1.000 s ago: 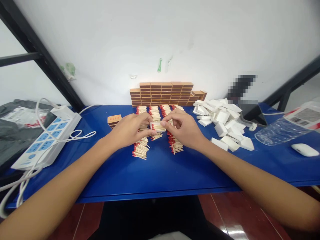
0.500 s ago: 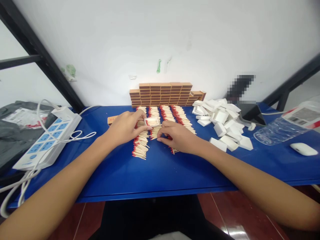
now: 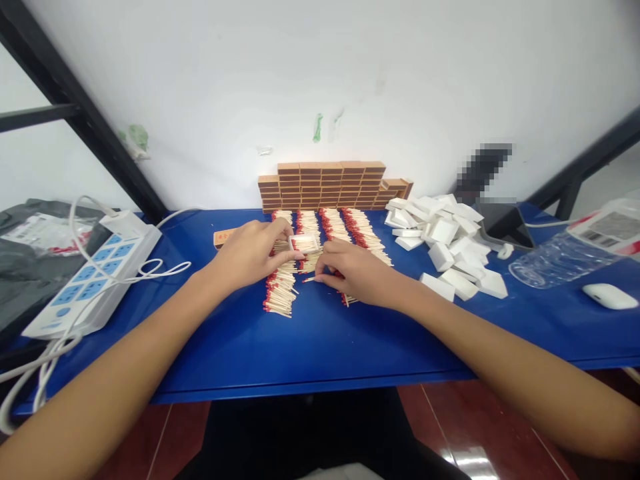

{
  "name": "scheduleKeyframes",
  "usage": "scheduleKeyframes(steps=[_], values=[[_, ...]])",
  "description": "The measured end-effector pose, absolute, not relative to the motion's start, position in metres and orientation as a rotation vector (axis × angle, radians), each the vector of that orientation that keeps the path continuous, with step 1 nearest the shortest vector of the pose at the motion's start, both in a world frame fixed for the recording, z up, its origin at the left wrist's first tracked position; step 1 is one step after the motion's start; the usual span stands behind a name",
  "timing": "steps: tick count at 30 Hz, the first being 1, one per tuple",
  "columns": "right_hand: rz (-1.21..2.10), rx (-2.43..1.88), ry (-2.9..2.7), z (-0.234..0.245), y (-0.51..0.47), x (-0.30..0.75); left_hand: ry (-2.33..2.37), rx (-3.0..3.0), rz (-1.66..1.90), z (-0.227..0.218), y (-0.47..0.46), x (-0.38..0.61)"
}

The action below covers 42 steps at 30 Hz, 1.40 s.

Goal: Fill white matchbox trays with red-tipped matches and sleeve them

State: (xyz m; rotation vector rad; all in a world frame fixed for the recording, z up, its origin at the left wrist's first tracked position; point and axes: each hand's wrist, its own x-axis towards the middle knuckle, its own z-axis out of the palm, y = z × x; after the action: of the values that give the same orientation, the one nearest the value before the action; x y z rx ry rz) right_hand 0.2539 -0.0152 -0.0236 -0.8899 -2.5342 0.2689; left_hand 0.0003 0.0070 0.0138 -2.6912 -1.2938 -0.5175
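Observation:
My left hand [image 3: 253, 252] is closed round a small white matchbox tray [image 3: 304, 243], held just above rows of red-tipped matches [image 3: 280, 288] laid out on the blue table [image 3: 320, 347]. My right hand [image 3: 356, 272] rests on the matches right of the tray, fingers pinched on a few matches [image 3: 311, 279]. Behind the rows stands a stack of brown matchboxes [image 3: 330, 185]. A pile of white empty trays [image 3: 447, 243] lies to the right.
A single brown matchbox [image 3: 223, 236] lies left of my left hand. A white power strip [image 3: 95, 273] with cables sits at the left. At the right are a clear plastic bag [image 3: 555, 261], a white mouse [image 3: 610, 295] and a dark device [image 3: 500, 227].
My right hand let go of the tray and dropped onto the matches, pinching some. My left hand drew the tray slightly left and kept hold of it.

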Motion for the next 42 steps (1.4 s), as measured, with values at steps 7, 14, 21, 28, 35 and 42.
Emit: scheduleKeyframes(steps=[7,14,21,28,35,42], values=[[0.276,-0.892,-2.438,-0.011,-0.016,0.257,-1.292,-2.704,-0.454,0.016,0.008,0.000],[0.021,-0.970,-2.287,-0.005,-0.013,0.258,-1.129,-2.849,-0.551,0.010,0.004,0.006],[0.014,-0.968,-2.320,-0.008,-0.014,0.256,-1.056,-2.927,-0.613,0.008,0.001,0.011],[0.138,-0.987,-2.329,-0.005,-0.013,0.260,-1.052,-2.917,-0.621,0.009,0.000,0.011],[0.166,-0.943,-2.267,-0.007,-0.016,0.254,-1.078,-2.951,-0.624,0.009,-0.003,0.013],[0.092,-0.927,-2.216,-0.003,-0.015,0.259,-1.203,-2.784,-0.545,0.018,0.005,0.001]])
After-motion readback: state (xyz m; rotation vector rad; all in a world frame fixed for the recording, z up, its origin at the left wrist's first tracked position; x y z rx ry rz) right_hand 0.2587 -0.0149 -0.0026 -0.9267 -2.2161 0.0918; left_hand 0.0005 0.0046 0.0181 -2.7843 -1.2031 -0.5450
